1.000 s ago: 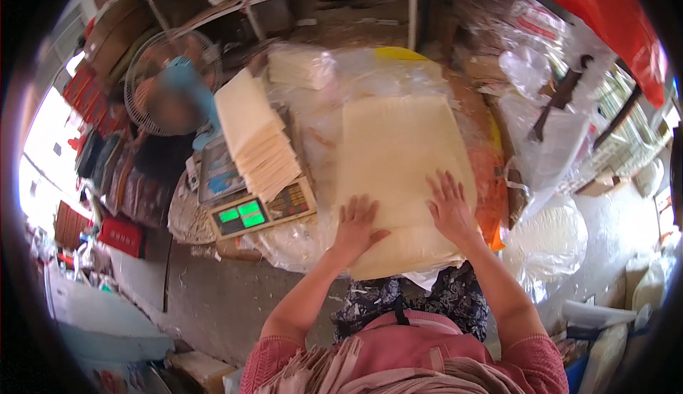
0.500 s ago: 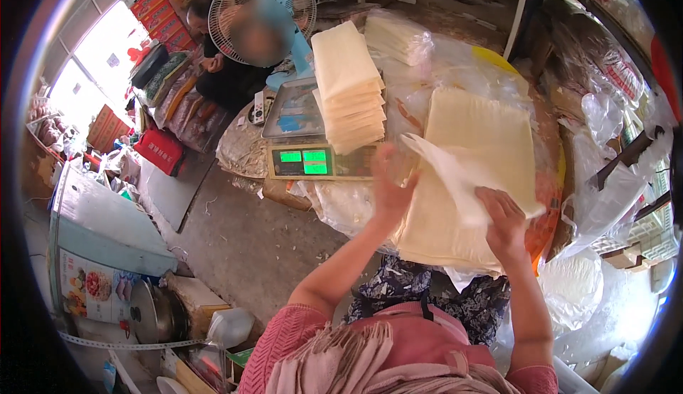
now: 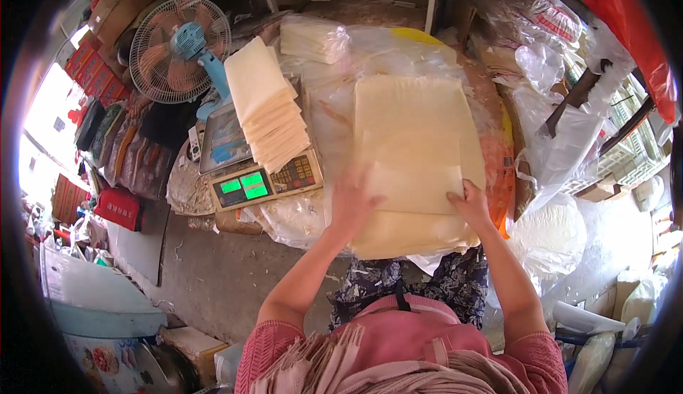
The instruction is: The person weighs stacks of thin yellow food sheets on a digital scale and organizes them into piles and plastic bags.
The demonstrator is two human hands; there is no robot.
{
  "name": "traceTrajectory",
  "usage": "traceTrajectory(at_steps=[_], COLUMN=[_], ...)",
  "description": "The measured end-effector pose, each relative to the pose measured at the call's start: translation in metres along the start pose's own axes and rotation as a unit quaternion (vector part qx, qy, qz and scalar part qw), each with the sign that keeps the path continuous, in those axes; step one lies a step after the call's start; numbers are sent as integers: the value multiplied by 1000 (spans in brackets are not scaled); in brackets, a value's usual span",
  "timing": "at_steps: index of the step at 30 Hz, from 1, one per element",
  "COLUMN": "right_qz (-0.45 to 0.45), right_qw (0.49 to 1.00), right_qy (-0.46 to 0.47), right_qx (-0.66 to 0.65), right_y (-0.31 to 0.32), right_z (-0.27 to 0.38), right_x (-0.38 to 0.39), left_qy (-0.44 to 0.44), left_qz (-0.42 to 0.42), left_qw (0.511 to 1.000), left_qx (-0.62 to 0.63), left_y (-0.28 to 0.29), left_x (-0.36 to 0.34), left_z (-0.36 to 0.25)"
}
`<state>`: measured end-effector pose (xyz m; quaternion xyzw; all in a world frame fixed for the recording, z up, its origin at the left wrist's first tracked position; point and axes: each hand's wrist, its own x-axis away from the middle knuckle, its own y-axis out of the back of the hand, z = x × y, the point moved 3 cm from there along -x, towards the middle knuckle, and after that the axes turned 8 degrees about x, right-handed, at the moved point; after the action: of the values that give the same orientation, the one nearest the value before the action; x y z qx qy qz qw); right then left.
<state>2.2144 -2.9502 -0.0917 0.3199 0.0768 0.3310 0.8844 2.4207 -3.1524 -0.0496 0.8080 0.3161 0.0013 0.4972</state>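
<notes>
A wide stack of thin cream-yellow sheets (image 3: pixel 416 106) lies in front of me on the plastic-covered table. On its near half rests a smaller, paler folded sheet (image 3: pixel 416 180). My left hand (image 3: pixel 353 198), somewhat blurred, is at the left edge of this sheet with its fingers apart. At the opposite edge, my right hand (image 3: pixel 471 203) has its thumb and bent fingers closed on the folded sheet's side. To the left, a pile of folded cream sheets (image 3: pixel 265 102) sits on a digital scale (image 3: pixel 267 184) with lit green displays.
A blue fan (image 3: pixel 188 42) stands beyond the scale, with a person partly hidden behind it. A bag of folded sheets (image 3: pixel 313 40) lies at the table's far side. Clear plastic bags (image 3: pixel 562 131) hang at the right. A pale-blue cabinet (image 3: pixel 99 287) stands at lower left.
The sheet that was lifted and slanting in my right hand now lies flat and folded on the stack. My left hand has come down to its left edge. The view has shifted right.
</notes>
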Motion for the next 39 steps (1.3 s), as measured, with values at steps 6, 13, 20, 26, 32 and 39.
traceTrajectory(at_steps=[6,13,20,26,32,39], right_qz=[-103,155,7,-60,88,119], right_qw=[927,924,976,870,878,838], right_qy=[200,252,-52,213,175,228], right_qx=[300,242,210,440,436,482], right_y=[16,45,24,-12,-7,-8], right_z=[67,23,13,60,54,58], right_x=[12,16,-36,-19,-6,-22], left_qy=[-174,109,112,18,94,411], left_qz=[93,129,42,36,-383,-335], left_qw=[978,940,993,999,891,474], left_qx=[-71,296,14,-5,227,703], left_y=[-34,-1,-47,-79,32,105], left_x=[4,-9,-50,-39,-15,-10], left_z=[24,54,20,28,67,212])
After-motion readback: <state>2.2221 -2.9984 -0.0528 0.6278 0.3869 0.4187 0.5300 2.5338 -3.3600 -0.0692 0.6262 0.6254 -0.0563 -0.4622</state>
